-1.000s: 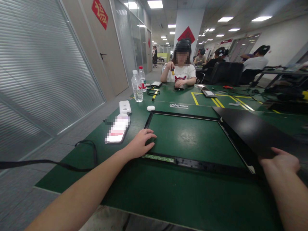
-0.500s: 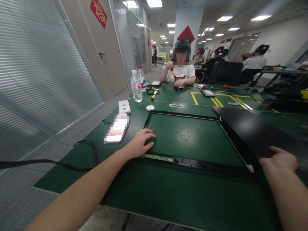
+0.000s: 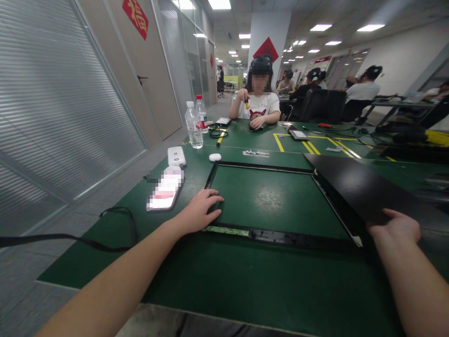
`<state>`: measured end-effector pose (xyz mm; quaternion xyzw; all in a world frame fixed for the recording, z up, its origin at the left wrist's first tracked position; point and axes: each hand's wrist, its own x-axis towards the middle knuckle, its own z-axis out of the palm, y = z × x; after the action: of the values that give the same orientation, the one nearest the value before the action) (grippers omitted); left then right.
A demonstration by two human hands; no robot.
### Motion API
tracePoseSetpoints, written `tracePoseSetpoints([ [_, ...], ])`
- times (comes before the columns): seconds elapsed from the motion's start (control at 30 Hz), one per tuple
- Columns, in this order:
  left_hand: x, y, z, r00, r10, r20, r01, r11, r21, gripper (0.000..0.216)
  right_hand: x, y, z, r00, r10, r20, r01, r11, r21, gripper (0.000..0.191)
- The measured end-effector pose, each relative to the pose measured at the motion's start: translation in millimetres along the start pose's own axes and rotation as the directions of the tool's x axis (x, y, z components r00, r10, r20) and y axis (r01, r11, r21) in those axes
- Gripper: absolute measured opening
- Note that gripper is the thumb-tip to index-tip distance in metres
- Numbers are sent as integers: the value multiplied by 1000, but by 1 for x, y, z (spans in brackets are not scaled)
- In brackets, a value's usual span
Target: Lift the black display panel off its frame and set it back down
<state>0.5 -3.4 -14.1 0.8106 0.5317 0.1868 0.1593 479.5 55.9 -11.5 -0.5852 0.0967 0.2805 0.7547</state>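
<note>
A thin black rectangular frame [image 3: 291, 237] lies flat, with a green circuit board strip [image 3: 228, 230] along its near left edge. My left hand [image 3: 198, 213] rests over the frame's left side, its fingers apart and pointing inward. On the right, my right hand [image 3: 400, 234] grips the near edge of a flat black panel [image 3: 354, 182], thumb on top; its other fingers are hidden beneath. The panel is tilted and slants beside the frame's right side, one corner near the frame's far right corner.
Left of the frame are a phone [image 3: 166, 189], a white power bank [image 3: 176, 157] and a small white case [image 3: 215, 157]. Water bottles [image 3: 194, 128] stand behind. Across the green table [image 3: 245, 281] sits a person [image 3: 259, 100] with a yellow-handled tool. A black strap [image 3: 98, 243] hangs at left.
The whole view has shifted slightly, so things appear a little further left. Both hands keep their places on the frame and the panel.
</note>
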Motion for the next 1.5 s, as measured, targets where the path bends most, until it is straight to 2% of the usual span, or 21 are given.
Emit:
tracePoseSetpoints([
  [0.67, -1, 2, -2, 999, -20, 37, 19, 999, 28, 38, -2, -2, -1, 1000, 15, 1, -15, 1000, -25, 24],
  [0.83, 0, -2, 2, 1000, 16, -1, -16, 1000, 26, 36, -6, -2, -2, 997, 3, 76, -3, 1000, -9, 25],
  [1.07, 4, -7, -1, 987, 76, -143, -76, 997, 3, 21, -16, -11, -5, 965, -33, 261, 22, 999, 42, 25],
  [1.17, 4, -5, -3, 975, 89, -203, -101, 994, -50, 11, -17, -16, -5, 964, -39, 261, 20, 997, 74, 23],
  [1.4, 3, 0, -3, 975, -22, -222, -24, 979, -201, 10, -30, -19, -4, 940, -94, 329, 71, 994, 81, 21],
  [1.5, 2, 3, -5, 973, -73, -221, 20, 972, -234, 21, -43, -19, -4, 915, -123, 384, 105, 992, 67, 20],
])
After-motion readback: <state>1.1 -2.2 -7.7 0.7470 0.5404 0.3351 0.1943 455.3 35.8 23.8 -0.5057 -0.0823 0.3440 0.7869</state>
